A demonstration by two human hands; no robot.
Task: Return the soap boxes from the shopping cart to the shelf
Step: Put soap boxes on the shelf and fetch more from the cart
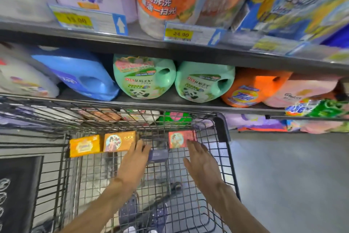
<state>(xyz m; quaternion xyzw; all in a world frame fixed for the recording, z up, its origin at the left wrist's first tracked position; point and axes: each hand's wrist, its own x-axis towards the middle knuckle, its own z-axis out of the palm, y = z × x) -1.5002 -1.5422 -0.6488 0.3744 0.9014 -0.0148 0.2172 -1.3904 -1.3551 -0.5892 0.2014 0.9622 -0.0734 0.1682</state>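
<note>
Head view looks down into a wire shopping cart (229,159) parked against a store shelf (170,48). Three soap boxes lie at the cart's far end: a yellow soap box (84,146) on the left, an orange soap box (119,141) touching it, and a red soap box (181,139) apart to the right. A small purple box (157,154) lies between the hands. Left hand (135,163) reaches in with straight fingers, its fingertips at the orange box's right edge, gripping nothing. Right hand (201,163) is likewise released, fingers extended, tips touching the red box's lower right corner. On the shelf behind stand two green detergent jugs (144,76), a blue jug (79,74) and an orange Tide jug (253,87).
</note>
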